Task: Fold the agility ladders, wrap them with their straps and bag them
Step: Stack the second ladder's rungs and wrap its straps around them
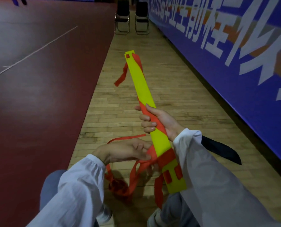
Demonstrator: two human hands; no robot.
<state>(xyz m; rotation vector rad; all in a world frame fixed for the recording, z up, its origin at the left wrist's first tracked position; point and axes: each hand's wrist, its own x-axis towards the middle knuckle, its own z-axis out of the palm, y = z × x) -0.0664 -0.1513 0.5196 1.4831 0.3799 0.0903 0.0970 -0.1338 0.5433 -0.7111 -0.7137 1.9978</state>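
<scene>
A stack of yellow ladder rungs (143,84) points away from me, folded into one flat bundle. An orange strap (137,171) winds around it in several diagonal turns, and loose lengths hang down to the floor. My right hand (159,120) grips the bundle around its middle, fingers curled over rungs and strap. My left hand (126,152) pinches the strap at the bundle's near end, just left of a tight orange band. A short strap tail dangles from the far end.
A dark flat bag (221,149) lies on the wooden floor (177,99) behind my right sleeve. A blue banner wall (234,63) runs along the right. Maroon court flooring (38,79) lies to the left. Two folding chairs (131,17) stand far ahead.
</scene>
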